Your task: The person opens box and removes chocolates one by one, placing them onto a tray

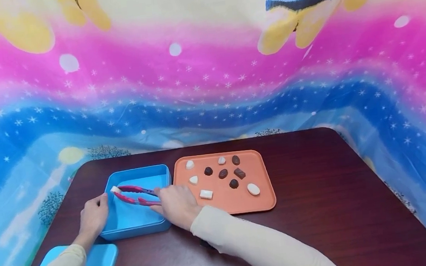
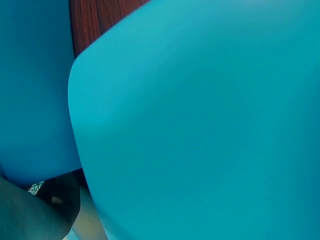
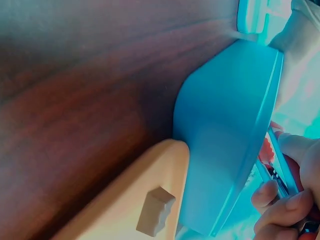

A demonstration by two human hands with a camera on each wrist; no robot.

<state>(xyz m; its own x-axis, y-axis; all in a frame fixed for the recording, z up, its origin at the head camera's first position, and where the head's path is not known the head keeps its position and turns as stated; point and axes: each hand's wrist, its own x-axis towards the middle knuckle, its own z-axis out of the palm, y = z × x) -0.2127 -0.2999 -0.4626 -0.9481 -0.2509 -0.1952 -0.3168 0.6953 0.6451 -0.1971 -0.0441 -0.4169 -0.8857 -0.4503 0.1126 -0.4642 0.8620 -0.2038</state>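
Observation:
My right hand grips red-and-grey tongs, which reach over the open blue box. Between the tong tips is a small white piece like a white chocolate, near the box's left wall. In the right wrist view, fingers curl round the tong handles beside the box wall. My left hand holds the box's left rim, thumb on the inner side. Right of the box, an orange tray bears several white, brown and dark chocolate-like pieces, among them a white bar.
A light blue lid lies at the front left under the left forearm, and fills most of the left wrist view. Box and tray stand side by side on a dark red-brown table. A printed cloth hangs behind and around it.

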